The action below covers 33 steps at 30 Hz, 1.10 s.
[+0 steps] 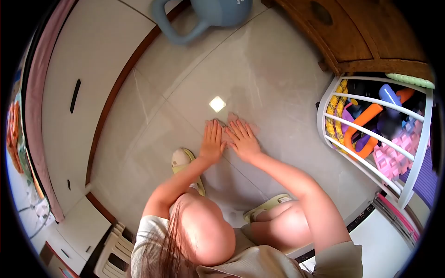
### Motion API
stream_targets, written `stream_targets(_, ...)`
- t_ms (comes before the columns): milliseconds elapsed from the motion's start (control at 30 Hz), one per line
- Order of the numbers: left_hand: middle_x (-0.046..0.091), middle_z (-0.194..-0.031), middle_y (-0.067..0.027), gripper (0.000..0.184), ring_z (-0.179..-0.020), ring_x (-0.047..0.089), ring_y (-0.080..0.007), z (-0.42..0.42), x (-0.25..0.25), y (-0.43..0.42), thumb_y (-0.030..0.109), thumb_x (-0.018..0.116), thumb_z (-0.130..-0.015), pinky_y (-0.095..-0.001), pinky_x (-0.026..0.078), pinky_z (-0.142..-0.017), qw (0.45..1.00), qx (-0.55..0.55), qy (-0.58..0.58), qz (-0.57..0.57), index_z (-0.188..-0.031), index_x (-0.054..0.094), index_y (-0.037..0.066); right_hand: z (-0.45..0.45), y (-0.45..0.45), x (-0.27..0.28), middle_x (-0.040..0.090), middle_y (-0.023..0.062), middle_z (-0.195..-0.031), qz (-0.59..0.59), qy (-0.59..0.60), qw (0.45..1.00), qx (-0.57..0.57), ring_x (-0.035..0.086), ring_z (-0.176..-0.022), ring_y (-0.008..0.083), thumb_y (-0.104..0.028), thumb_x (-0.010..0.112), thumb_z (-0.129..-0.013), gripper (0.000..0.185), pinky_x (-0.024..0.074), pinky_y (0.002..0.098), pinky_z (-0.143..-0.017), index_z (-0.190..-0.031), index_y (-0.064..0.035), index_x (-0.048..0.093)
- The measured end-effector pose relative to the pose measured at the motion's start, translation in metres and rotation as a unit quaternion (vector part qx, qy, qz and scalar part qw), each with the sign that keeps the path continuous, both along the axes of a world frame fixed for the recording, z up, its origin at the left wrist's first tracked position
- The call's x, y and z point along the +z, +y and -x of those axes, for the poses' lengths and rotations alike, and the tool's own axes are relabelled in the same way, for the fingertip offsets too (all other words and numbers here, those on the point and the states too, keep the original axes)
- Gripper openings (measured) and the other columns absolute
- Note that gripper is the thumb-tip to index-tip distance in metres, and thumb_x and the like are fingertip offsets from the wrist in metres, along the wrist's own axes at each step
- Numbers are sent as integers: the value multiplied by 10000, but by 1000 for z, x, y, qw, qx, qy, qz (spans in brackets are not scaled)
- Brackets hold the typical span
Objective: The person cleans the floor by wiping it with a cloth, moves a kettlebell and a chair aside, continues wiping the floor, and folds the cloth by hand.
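My left hand (212, 140) is stretched out palm down over the glossy tiled floor (153, 120), its fingers straight and lying side by side. Close beside it, my right hand (244, 140) is also palm down, with its fingers a little spread. The thumbs almost meet between them. Neither hand shows anything in its fingers. Pinkish shapes past the fingertips look like reflections in the tiles; whether the palms press on the floor I cannot tell. A bright light reflection (217, 104) sits just ahead of the hands.
A blue kettlebell (222, 11) stands at the far side. White cabinets (102, 55) line the left. On the right are a wooden cabinet (357, 32) and a white rack (324, 111) of exercise gear. A beige stool (111, 252) is at lower left. My slippered feet flank my arms.
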<state>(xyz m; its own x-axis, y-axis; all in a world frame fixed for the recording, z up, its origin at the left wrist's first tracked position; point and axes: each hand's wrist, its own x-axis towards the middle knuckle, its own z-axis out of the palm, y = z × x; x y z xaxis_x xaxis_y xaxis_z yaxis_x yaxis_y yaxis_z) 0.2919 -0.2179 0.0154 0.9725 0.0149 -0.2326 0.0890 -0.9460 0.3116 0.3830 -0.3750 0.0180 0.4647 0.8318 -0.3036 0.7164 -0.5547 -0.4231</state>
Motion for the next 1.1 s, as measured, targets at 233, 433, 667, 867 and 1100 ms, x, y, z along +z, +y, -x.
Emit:
stream_targets(233, 189, -1521, -119, 735, -1406, 112, -353, -80, 27, 52, 361, 509, -863, -443, 112, -1137, 981, 11, 118, -151, -1444, 225, 11, -78, 65, -6, 150, 49, -1539, -5, -164, 986, 39, 85, -1422, 262, -410, 395, -935, 600, 40, 474, -1144, -1470, -200, 226)
stream_targets(433, 172, -1529, -98, 632, -1415, 103, -311, -90, 11, 43, 356, 376, -934, -441, 104, -1141, 974, 110, 69, -184, -1458, 207, 47, -78, 87, -18, 139, 74, -1537, -16, -135, 990, -27, 75, -1422, 280, -377, 414, -931, 629, 34, 483, -1144, -1480, -180, 177)
stream_targets(667, 136, -1534, -119, 646, -1419, 88, -289, -9, -16, -24, 350, 365, -939, -459, 82, -1141, 974, 213, -4, -72, -1461, 163, 27, -50, 42, -31, 177, 96, -1527, -103, -136, 985, 29, 119, -1414, 282, -352, 450, -915, 645, 74, 461, -1145, -1471, -139, 203)
stream_targets(867, 141, -1530, -139, 715, -1408, 140, -324, 65, -25, -125, 370, 440, -888, -471, 144, -1132, 974, 206, -17, -99, -1460, 170, 36, 5, -68, -20, 206, 109, -1515, -82, -94, 987, 103, 147, -1408, 288, -339, 491, -894, 662, 101, 460, -1142, -1465, -137, 224)
stream_targets(1100, 111, -1528, -175, 690, -1416, 97, -324, 62, 36, -170, 356, 398, -909, -433, 140, -1140, 946, 253, 205, 2, -1452, 164, -1, 26, -131, -10, 187, 98, -1523, -68, -90, 985, 128, 135, -1412, 283, -333, 471, -907, 642, 93, 462, -1142, -1467, -143, 220)
